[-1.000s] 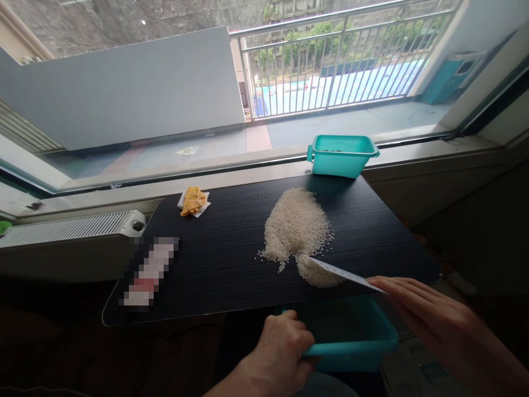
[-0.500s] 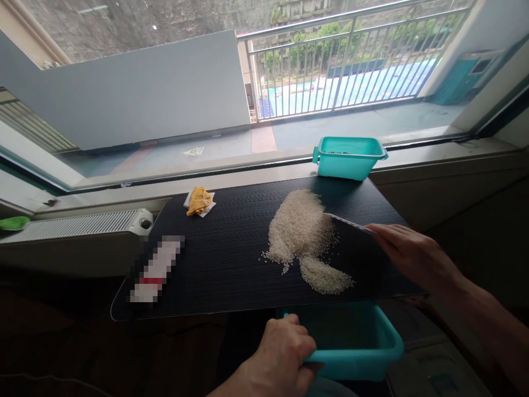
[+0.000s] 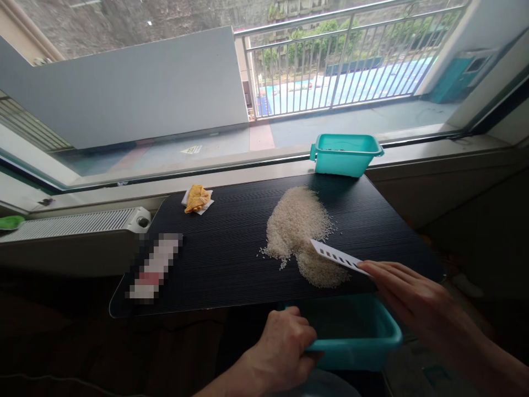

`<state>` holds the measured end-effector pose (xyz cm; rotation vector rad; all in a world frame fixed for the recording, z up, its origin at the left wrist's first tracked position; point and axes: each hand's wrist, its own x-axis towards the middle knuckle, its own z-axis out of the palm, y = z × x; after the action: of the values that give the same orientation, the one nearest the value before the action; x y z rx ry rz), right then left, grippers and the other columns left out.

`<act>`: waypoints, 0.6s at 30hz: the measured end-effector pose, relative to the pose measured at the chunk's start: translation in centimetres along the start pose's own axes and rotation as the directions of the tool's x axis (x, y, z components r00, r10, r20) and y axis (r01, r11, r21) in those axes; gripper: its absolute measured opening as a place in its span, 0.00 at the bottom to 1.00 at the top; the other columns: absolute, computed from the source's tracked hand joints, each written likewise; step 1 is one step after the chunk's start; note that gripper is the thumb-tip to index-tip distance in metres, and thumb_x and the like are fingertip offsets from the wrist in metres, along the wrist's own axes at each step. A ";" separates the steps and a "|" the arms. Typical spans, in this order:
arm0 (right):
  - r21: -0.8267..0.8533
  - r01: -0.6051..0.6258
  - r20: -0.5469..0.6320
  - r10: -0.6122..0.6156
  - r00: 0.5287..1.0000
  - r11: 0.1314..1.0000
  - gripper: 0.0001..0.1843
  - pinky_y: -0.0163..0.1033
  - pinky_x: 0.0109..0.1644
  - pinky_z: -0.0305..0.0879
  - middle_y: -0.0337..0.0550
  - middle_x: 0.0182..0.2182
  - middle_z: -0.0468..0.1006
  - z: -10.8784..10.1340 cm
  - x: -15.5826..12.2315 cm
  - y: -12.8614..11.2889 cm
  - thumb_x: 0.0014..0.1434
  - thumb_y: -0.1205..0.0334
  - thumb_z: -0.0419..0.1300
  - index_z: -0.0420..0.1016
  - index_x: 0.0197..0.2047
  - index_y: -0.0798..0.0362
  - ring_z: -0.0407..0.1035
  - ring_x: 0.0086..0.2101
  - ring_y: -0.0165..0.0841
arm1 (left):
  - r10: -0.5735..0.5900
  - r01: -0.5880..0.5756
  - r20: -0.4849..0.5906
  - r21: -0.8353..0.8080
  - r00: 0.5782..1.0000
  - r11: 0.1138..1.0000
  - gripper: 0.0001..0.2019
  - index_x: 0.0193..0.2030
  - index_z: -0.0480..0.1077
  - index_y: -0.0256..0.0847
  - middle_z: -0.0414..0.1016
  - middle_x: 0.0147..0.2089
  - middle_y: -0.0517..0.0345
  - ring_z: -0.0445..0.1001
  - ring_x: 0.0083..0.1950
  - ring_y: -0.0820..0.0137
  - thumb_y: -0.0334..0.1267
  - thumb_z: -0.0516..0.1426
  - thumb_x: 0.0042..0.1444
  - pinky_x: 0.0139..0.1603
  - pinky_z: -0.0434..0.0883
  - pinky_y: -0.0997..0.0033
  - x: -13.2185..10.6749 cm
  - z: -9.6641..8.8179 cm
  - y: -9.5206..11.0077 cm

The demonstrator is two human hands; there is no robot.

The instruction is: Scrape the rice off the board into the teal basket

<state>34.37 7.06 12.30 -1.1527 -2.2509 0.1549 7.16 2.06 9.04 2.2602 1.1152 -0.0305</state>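
Observation:
My left hand (image 3: 289, 342) is closed on the rim of a teal plastic bin (image 3: 355, 355), held below the table's front edge. Its inside is dark, so I cannot make out what it holds. Between the thumb and fingers of my right hand (image 3: 413, 292) is a flat white slotted strip (image 3: 336, 256). The strip's far end touches the rice where two piles meet. The larger pile of rice (image 3: 295, 215) spreads over the black table (image 3: 223, 253); a smaller pile (image 3: 320, 270) lies nearer the front edge, partly behind the strip.
A second teal bin (image 3: 346, 160) with some dark bits inside stands at the table's back edge. A crumpled yellow cloth (image 3: 197, 198) rests on white paper at the back left. A blurred-out flat object (image 3: 155, 267) lies at the left. Behind are a radiator (image 3: 82, 221) and a window.
My right hand has brought the strip toward me, from the large pile's right side to the junction with the small pile. My left hand still grips the bin.

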 end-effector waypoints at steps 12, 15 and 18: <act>0.066 -0.053 0.042 0.050 0.998 0.996 0.21 0.43 0.54 0.76 0.44 0.50 0.82 -0.7 -2.3 -2.9 0.70 0.68 0.50 0.73 0.61 0.44 0.77 0.50 0.38 | 0.015 -0.015 -0.002 0.004 1.000 1.000 0.12 0.26 0.68 0.40 0.78 0.32 0.58 0.70 0.35 0.68 0.41 0.61 0.57 0.28 0.52 0.67 0.3 0.2 0.0; 0.081 -0.055 0.041 0.052 0.998 0.995 0.21 0.44 0.53 0.77 0.44 0.50 0.83 -0.8 -2.5 -3.5 0.70 0.67 0.50 0.73 0.61 0.43 0.78 0.49 0.39 | 0.013 -0.013 0.000 0.003 1.000 1.000 0.12 0.25 0.68 0.40 0.78 0.31 0.59 0.70 0.34 0.68 0.40 0.61 0.57 0.29 0.54 0.67 0.3 0.3 0.0; 0.089 -0.015 0.038 0.012 0.999 0.996 0.23 0.41 0.52 0.77 0.42 0.50 0.82 -1.1 -2.6 -3.8 0.69 0.68 0.52 0.70 0.64 0.42 0.77 0.49 0.37 | 0.009 -0.009 0.011 0.007 1.000 1.000 0.11 0.25 0.68 0.40 0.78 0.31 0.58 0.70 0.35 0.67 0.40 0.61 0.56 0.29 0.54 0.67 0.2 0.2 0.1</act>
<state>33.47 2.49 13.34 -1.1264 -2.2455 0.2820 7.40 2.08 8.85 2.2691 1.1011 -0.0429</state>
